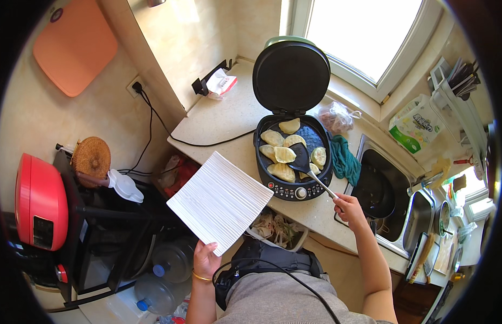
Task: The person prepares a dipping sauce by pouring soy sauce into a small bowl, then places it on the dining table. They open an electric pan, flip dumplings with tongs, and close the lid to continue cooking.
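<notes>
My left hand (206,259) grips one corner of a square white ribbed plate (220,200), holding it out in front of the counter, left of the pan. Nothing lies on the plate. In my right hand (348,209) is the metal handle of a black-headed spatula (301,158). Its head is inside a black electric griddle (259,168) whose lid (291,77) stands raised. Several large pan-fried dumplings (282,172) are spread over the griddle's surface. One dumpling (285,154) rests partly against the spatula's edge; whether the blade is beneath it I cannot tell.
Right of the griddle lie a green cloth (345,160) and a knotted plastic bag (338,116). Beyond them is a steel sink (407,186) with a black wok (372,184). A waste bin (301,239) stands below the counter edge. The griddle's power cord (210,144) crosses the counter.
</notes>
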The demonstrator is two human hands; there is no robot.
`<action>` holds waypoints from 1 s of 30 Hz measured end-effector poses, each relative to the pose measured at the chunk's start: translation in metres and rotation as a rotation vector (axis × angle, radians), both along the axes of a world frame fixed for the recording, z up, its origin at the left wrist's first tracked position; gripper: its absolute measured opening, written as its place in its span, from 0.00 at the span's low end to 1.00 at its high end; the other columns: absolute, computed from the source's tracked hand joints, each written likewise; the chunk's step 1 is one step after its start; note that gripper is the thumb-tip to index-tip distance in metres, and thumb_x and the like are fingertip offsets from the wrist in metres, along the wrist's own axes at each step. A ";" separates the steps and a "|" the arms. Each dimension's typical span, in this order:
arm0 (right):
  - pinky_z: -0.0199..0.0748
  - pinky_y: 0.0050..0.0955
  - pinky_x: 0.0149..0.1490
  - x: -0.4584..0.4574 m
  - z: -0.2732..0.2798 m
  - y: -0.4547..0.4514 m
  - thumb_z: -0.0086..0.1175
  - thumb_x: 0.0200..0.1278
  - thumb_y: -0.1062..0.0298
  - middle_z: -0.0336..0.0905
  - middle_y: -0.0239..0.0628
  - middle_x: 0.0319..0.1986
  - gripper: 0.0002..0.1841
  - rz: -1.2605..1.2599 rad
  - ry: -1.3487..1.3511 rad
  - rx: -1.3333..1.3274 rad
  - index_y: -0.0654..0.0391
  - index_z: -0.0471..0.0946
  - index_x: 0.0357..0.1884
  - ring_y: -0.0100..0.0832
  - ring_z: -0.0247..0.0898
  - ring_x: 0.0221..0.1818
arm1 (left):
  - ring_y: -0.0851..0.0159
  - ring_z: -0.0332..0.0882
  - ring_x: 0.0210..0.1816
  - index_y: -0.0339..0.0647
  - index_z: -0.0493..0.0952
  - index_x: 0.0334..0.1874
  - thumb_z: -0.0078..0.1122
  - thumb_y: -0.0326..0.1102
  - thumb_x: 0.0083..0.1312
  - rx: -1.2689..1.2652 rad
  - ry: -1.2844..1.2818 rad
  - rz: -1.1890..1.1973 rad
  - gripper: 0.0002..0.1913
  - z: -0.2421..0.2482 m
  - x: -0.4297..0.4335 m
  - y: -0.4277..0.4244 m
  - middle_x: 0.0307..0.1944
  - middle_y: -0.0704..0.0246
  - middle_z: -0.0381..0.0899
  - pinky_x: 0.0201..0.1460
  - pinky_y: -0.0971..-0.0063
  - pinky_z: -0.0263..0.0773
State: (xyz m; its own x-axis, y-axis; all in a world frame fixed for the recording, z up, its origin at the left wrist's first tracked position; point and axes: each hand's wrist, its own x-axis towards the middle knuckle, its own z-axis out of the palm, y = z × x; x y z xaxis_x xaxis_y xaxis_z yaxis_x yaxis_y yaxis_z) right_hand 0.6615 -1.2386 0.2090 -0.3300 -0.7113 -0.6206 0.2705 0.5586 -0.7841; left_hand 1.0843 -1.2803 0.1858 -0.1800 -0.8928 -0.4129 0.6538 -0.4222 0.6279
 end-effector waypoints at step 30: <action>0.76 0.34 0.45 0.001 -0.025 0.006 0.55 0.65 0.66 0.82 0.48 0.41 0.20 -0.072 1.170 -0.084 0.53 0.77 0.59 0.44 0.80 0.39 | 0.59 0.78 0.54 0.34 0.68 0.61 0.52 0.22 0.59 0.030 0.178 -0.016 0.25 -0.033 0.004 -0.035 0.54 0.61 0.77 0.57 0.64 0.77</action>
State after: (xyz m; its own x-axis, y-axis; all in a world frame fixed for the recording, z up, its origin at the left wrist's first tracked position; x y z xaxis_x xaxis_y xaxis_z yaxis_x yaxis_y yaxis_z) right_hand 0.6622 -1.2331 0.1836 -0.7093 -0.6918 0.1354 -0.6101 0.5062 -0.6095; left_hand 1.0879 -1.3151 0.1526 -0.2668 -0.8771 -0.3994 0.7463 -0.4503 0.4901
